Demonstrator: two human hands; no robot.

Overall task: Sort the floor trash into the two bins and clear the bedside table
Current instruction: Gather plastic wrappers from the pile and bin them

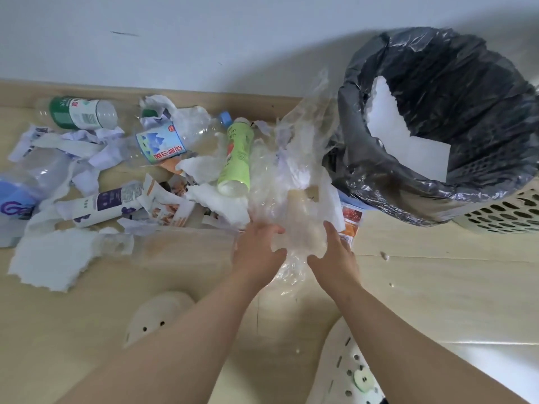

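As you look down, the pale wooden floor fills most of the view and meets a white wall at the top. At the upper right stands the perforated cream bin. It is lined with a black bag, and white foam pieces lie inside.

Just left of the bin, you have a large sheet of clear plastic film lifted off the floor, its upper edge near the bin's rim. Your left hand and right hand grip its crumpled lower end from either side, fingers curled into the plastic and thumbs pressing on it.

The rest of the trash lies spread along the wall to your left. A torn white sheet is nearest you. Beyond it are strips of torn paper and a purple-and-white wrapper. A light green bottle lies partly behind the film. A clear bottle with a blue label rests beside it, and a bottle with a green-and-white label lies against the skirting.

Your cream slippers show at the bottom.
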